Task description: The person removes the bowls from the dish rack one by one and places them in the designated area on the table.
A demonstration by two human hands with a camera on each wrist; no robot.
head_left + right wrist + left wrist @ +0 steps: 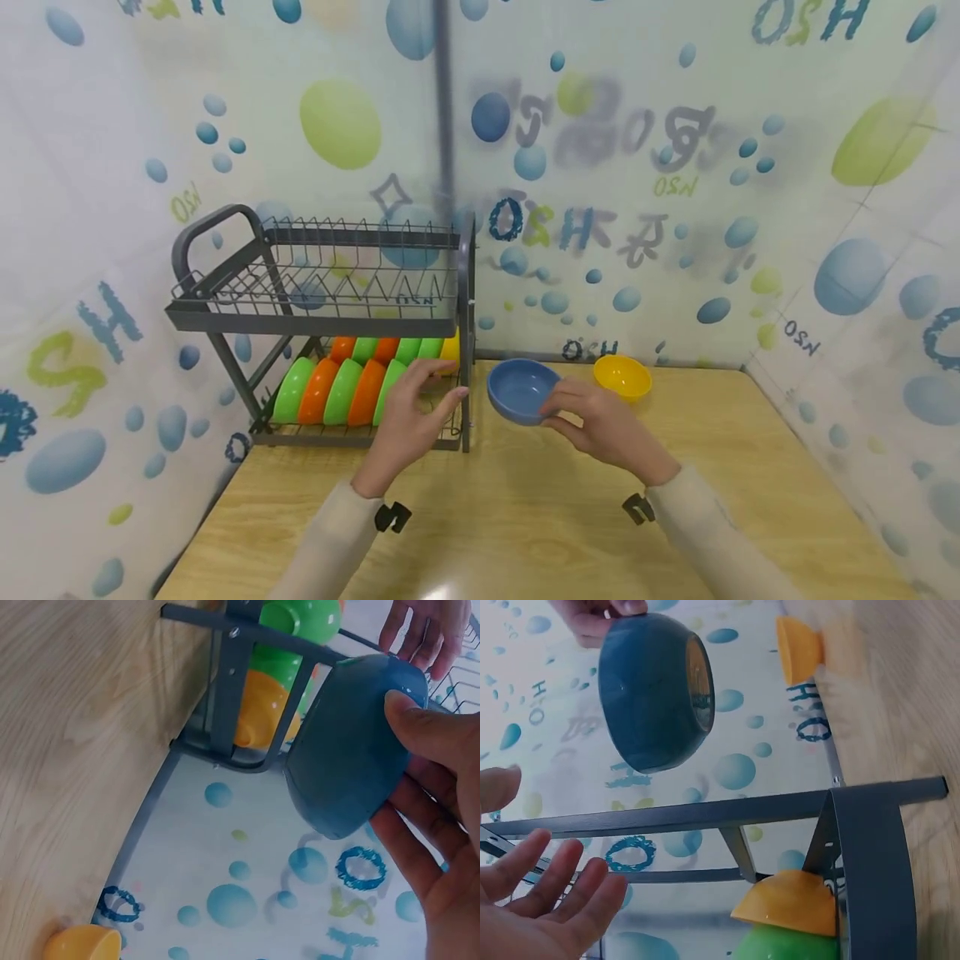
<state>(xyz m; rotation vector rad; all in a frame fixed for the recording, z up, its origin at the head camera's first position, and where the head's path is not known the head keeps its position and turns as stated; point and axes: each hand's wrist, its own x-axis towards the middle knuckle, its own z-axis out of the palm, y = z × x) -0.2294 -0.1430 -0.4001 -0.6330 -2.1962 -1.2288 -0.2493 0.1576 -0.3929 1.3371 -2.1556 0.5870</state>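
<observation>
A blue bowl (517,400) is held above the table by my right hand (600,421), thumb and fingers pinching its right rim. In the right wrist view the thumb lies across the bowl's (352,750) outer wall. My left hand (408,417) holds nothing; its fingers are spread and loosely bent in front of the rack's right end, apart from the bowl. The dark grey two-tier dish rack (315,323) stands at the left. Green and orange bowls (343,392) stand on edge in rows on its lower tier, with a yellow bowl (787,904) at the right end of the back row.
A yellow bowl (622,377) sits on the wooden table (712,467) near the back wall, right of the blue bowl. The rack's upper tier (337,283) shows bare wires. Patterned walls (645,167) enclose the table at the back and sides.
</observation>
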